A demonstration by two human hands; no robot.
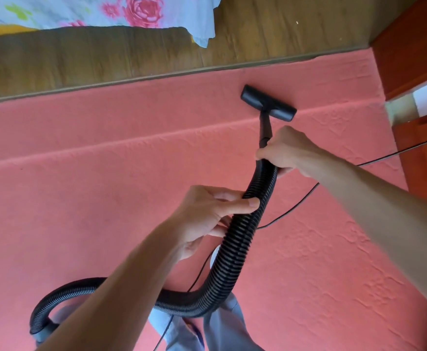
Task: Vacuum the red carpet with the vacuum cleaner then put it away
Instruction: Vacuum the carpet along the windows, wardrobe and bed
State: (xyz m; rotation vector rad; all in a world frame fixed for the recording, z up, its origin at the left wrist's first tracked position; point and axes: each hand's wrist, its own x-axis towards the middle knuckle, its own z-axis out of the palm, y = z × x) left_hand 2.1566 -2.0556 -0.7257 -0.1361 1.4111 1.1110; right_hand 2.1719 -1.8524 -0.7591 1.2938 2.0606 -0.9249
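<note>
- Two hands hold the vacuum cleaner's black ribbed hose (232, 247) in the head view, above the red carpet (93, 198).
- The right hand (287, 150) is clamped round the upper end of the hose, where it meets the rigid black tube (265, 130).
- The left hand (207, 214) grips the hose lower down, with its thumb lying across the ribs and its fingers curled underneath.
- The tube runs forward to the flat black floor nozzle (268, 102), which rests on the carpet near its far edge, just past a raised crease.
- Below the left hand, the hose curves down and loops away to the lower left, where its end is hidden behind the left forearm.
- A thin black power cord (298, 201) trails across the carpet from the right and passes under the hose.
- Beyond the carpet lies a wooden floor (106, 59), with a floral bedsheet (93, 11) hanging at the top left.
- Reddish wooden furniture (415, 46) stands at the right edge.
</note>
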